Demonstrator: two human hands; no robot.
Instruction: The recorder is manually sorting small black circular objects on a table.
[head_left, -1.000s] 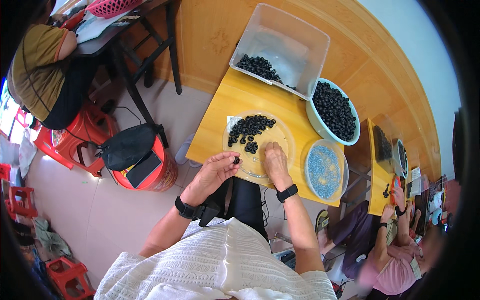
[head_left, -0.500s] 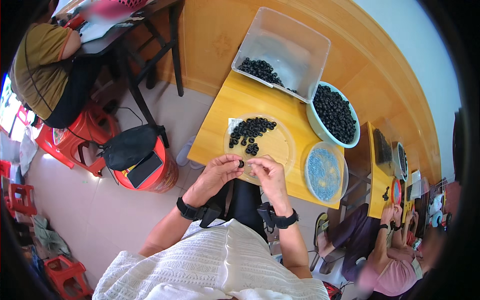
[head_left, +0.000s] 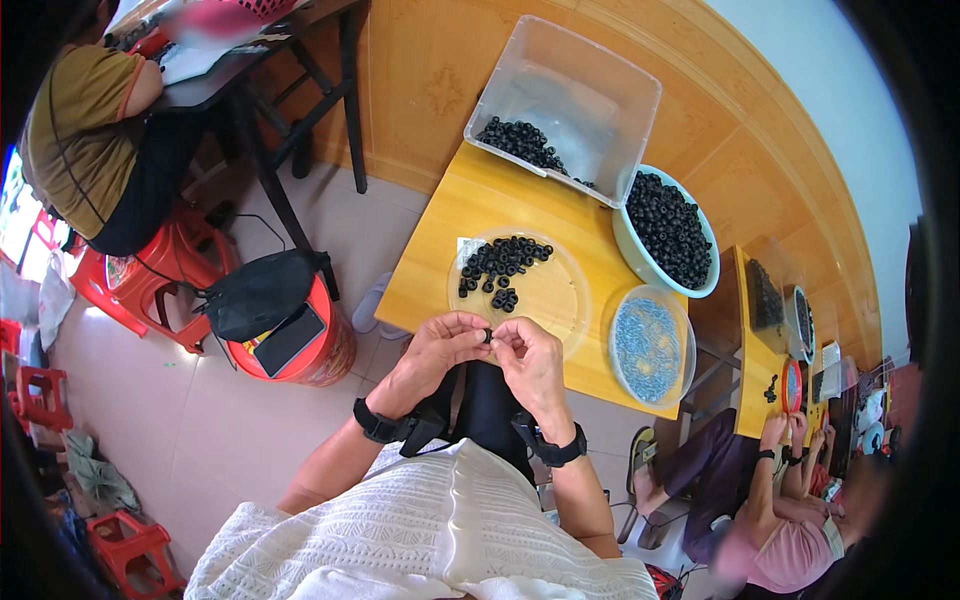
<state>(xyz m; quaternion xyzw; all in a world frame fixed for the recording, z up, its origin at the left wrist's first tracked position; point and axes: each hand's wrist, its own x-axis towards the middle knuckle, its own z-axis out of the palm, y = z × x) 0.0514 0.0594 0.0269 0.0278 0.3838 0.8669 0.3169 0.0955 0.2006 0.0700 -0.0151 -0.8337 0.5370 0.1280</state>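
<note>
I watched from afar, left hand [head_left: 437, 352] pinching a small black ring [head_left: 488, 337], right hand [head_left: 533, 364] bunched close beside it — whether its fingers gripped anything, I couldn't tell — loose black rings [head_left: 507, 258] on a clear round tray [head_left: 558, 288] just beyond the grip.

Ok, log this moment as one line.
left hand: pinching black ring | right hand: at same ring | clear round tray: loose black rings | dish: blue pieces

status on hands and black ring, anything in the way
Left hand pinching black ring; right hand close against it. Loose rings on round tray beyond. Nothing visibly blocking.
</note>
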